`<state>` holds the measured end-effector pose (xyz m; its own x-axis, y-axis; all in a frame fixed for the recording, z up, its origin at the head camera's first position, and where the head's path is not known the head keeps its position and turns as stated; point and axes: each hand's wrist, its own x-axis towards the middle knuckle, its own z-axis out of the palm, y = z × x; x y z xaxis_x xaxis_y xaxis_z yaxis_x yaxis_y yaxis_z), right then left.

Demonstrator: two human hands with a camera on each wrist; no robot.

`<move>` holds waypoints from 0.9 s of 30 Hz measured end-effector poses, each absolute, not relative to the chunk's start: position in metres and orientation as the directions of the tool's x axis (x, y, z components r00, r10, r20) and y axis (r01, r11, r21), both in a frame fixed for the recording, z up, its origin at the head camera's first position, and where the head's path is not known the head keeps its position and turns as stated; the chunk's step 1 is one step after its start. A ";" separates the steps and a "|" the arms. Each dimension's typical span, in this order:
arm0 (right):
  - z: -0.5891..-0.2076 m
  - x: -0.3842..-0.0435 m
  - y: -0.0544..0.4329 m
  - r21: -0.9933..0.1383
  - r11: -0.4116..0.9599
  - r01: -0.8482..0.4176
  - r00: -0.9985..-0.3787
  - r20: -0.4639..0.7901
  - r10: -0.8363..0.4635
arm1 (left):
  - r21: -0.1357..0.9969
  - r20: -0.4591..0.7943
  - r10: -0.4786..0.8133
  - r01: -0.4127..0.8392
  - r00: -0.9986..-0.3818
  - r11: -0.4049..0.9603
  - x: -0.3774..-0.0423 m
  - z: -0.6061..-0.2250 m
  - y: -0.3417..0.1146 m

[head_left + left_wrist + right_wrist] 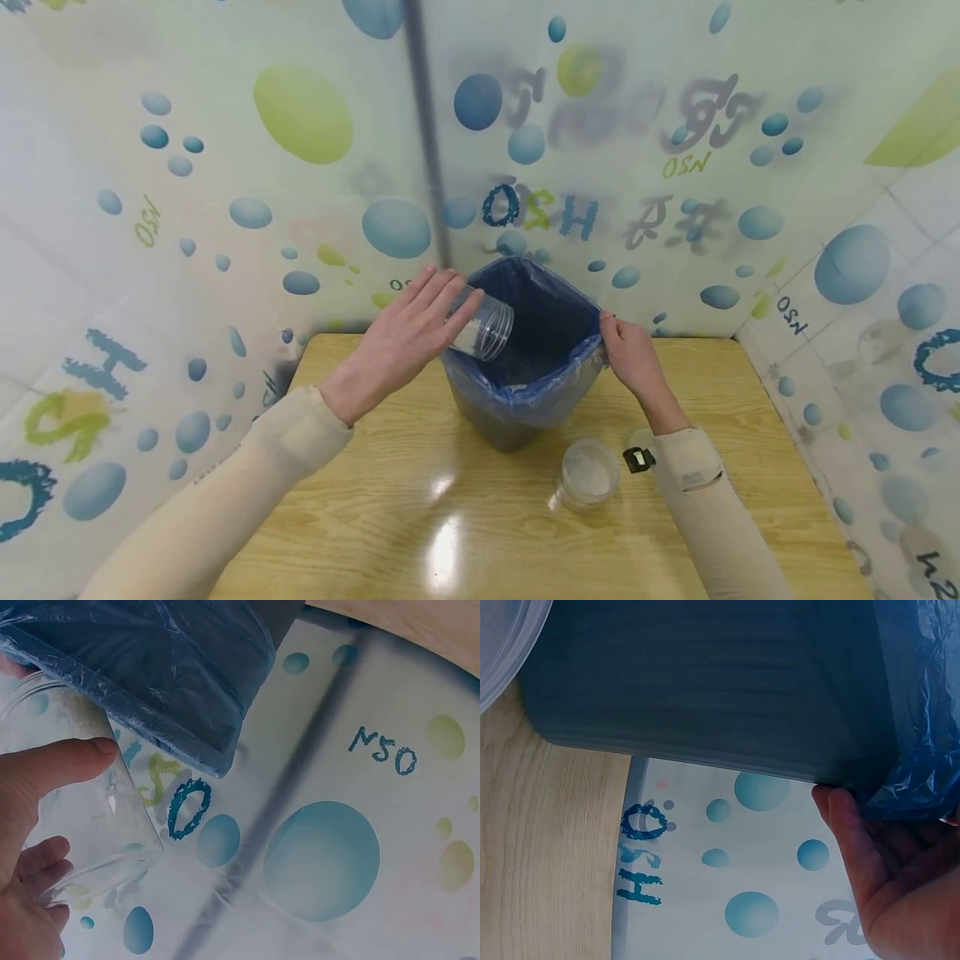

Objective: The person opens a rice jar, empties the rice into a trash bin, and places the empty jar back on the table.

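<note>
A grey waste bin stands on the table, lined with a blue bin bag folded over its rim. My left hand grips a clear jar, tipped sideways with its mouth over the bin opening. Something whitish shows inside that jar; what it is I cannot tell. In the left wrist view, the thumb lies along the transparent jar and the fingers curl beneath. With my right hand I hold the bin's right rim and the bag's edge. The right wrist view shows those fingers at the bag's fold.
A second clear round container, whitish on top, stands on the wooden table in front of the bin, near the right forearm. Patterned walls with blue and green spots rise behind and at both sides.
</note>
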<state>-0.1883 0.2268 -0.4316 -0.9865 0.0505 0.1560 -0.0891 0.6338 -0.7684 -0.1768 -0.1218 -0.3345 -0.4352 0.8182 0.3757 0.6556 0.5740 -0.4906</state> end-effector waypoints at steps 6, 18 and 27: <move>-0.431 -0.188 0.226 -0.770 0.632 -0.086 -0.988 0.150 0.048 | -0.546 0.337 0.839 0.638 -0.427 0.543 -0.176 -0.331 -0.120; -0.431 -0.187 0.226 -0.770 0.633 -0.080 -0.988 0.143 0.049 | -0.669 0.267 0.894 0.599 -0.360 0.441 -0.180 -0.327 -0.109; -0.431 -0.186 0.227 -0.766 0.638 -0.077 -0.987 0.149 0.060 | -0.796 0.131 0.948 0.539 -0.290 0.275 -0.183 -0.317 -0.093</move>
<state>-0.1865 0.2274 -0.4308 -0.9870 0.0599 0.1490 -0.0770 0.6377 -0.7664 -0.1827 -0.0933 -0.3169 -0.2900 0.9481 0.1309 0.5389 0.2747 -0.7963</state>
